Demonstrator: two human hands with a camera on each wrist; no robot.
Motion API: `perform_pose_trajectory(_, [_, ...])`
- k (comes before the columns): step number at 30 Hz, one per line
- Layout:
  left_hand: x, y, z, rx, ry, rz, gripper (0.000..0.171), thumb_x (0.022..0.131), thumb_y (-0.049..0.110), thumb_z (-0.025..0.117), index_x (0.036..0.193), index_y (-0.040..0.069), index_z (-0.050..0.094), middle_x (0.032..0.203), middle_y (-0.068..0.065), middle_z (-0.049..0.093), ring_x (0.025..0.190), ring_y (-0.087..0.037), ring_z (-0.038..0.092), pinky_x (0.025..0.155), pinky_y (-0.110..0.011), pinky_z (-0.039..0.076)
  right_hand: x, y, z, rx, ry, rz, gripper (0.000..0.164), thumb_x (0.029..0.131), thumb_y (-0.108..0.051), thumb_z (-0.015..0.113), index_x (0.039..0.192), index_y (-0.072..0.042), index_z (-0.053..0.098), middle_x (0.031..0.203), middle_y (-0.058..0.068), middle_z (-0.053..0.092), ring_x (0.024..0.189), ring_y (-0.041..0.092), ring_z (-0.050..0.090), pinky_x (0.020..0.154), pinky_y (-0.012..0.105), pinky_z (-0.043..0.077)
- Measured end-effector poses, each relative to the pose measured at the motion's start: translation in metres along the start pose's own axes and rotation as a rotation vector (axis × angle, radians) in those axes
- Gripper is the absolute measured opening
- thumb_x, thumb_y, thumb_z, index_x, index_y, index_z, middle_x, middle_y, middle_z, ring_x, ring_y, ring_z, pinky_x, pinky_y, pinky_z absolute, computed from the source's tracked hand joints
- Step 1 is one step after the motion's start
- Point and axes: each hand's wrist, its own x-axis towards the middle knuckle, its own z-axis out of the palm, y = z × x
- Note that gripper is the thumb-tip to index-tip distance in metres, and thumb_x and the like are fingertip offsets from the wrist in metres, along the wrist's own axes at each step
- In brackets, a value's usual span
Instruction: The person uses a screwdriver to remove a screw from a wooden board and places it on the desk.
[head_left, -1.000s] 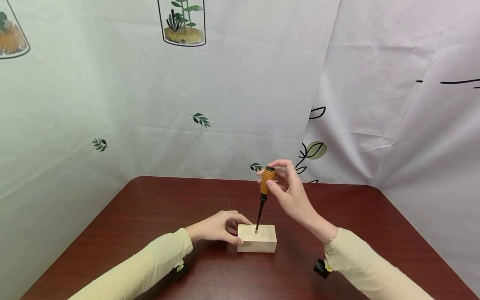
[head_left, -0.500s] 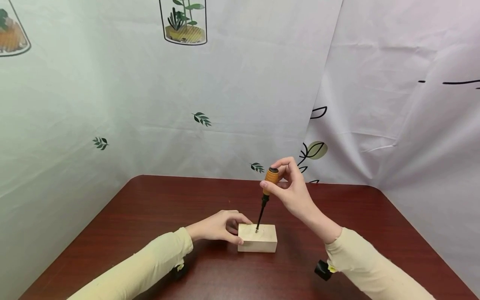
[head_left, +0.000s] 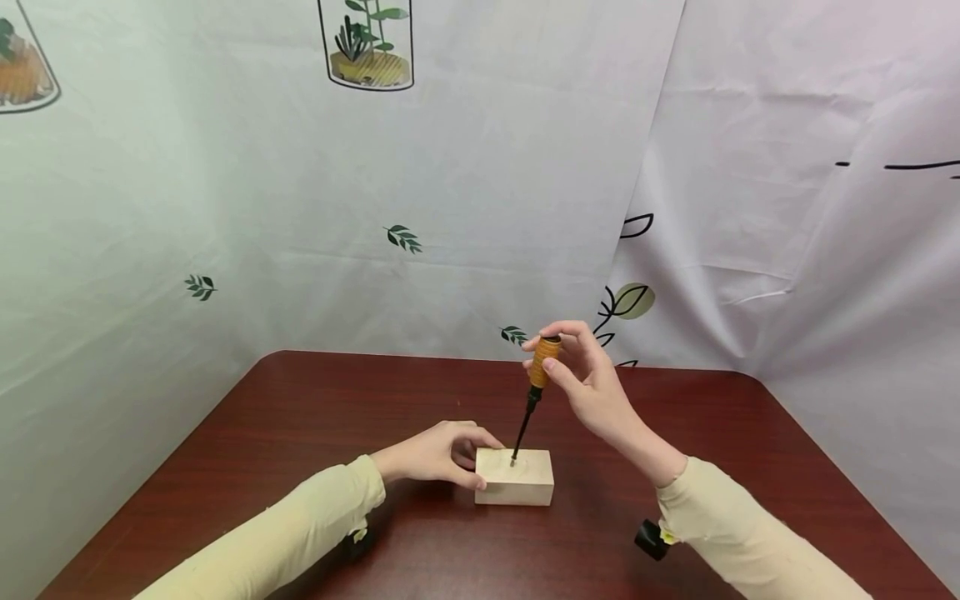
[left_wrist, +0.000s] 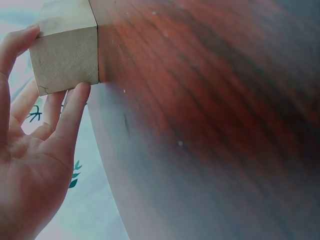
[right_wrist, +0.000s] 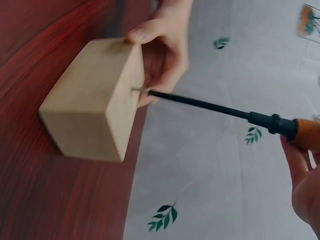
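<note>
You are working in a small screened-off booth, makeshift by the look of it. White cloth [head_left: 487,167], creased and loosely hung, closes you in ahead and at both sides; a seam or edge [head_left: 663,79] slants down it toward the right. Its print is decorative and homely: a plant jar [head_left: 371,67], leafy sprigs [head_left: 403,239], a line-drawn bud [head_left: 633,301]. Your surface [head_left: 337,400] has reddish-brown wood grain and rounded far corners, closer to office or dining furniture than a workbench. Whether a home, an office or a workshop lies beyond the cloth, you cannot tell from these views.
</note>
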Motion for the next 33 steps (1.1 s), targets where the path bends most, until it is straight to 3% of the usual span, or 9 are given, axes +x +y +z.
perform_pose_trajectory(5, [0.0,0.0,0.0,-0.008,-0.002,0.004,0.047,0.084,0.017,0.079,0.128,0.017,0.064,0.118,-0.005,0.061,0.099,-0.003,0.067,0.086,-0.021,0.057,0.0,0.005,0.001,0.057,0.02,-0.003,0.029,0.101,0.002,0.045,0.126,-0.001,0.032,0.121,0.008,0.063,0.103,0.016,0.07,0.089,0.033,0.058])
perform_pose_trajectory(12, [-0.001,0.002,0.001,-0.011,0.009,0.018,0.048,0.082,0.014,0.08,0.127,0.014,0.064,0.116,-0.006,0.061,0.098,-0.003,0.068,0.085,-0.022,0.057,0.0,0.005,0.008,-0.026,0.128,0.105,0.048,0.093,-0.004,0.065,0.128,-0.005,0.032,0.108,0.009,0.048,0.082,0.018,0.069,0.076,0.026,0.06])
perform_pose_trajectory(17, [-0.001,0.002,0.001,-0.003,0.006,0.007,0.047,0.083,0.015,0.079,0.127,0.015,0.064,0.117,-0.005,0.062,0.098,-0.003,0.067,0.086,-0.021,0.057,0.0,0.002,0.007,-0.013,0.141,0.125,0.05,0.09,-0.001,0.068,0.128,-0.003,0.034,0.104,0.01,0.051,0.087,0.016,0.068,0.079,0.026,0.06])
perform_pose_trajectory(26, [-0.002,0.002,0.0,0.003,-0.005,0.004,0.048,0.083,0.016,0.079,0.128,0.016,0.064,0.118,-0.005,0.061,0.1,-0.003,0.067,0.086,-0.021,0.057,0.0,0.0,0.003,-0.016,0.14,0.122,0.049,0.086,0.001,0.072,0.123,-0.003,0.039,0.098,0.006,0.054,0.089,0.012,0.066,0.079,0.025,0.059])
perform_pose_trajectory(33, [-0.002,0.001,0.0,0.003,-0.002,0.005,0.047,0.083,0.016,0.079,0.128,0.016,0.064,0.119,-0.005,0.061,0.1,-0.003,0.067,0.086,-0.022,0.057,0.002,0.0,-0.004,-0.003,0.038,0.049,0.043,0.09,0.001,0.068,0.128,-0.002,0.048,0.104,0.003,0.064,0.095,0.014,0.071,0.083,0.029,0.06])
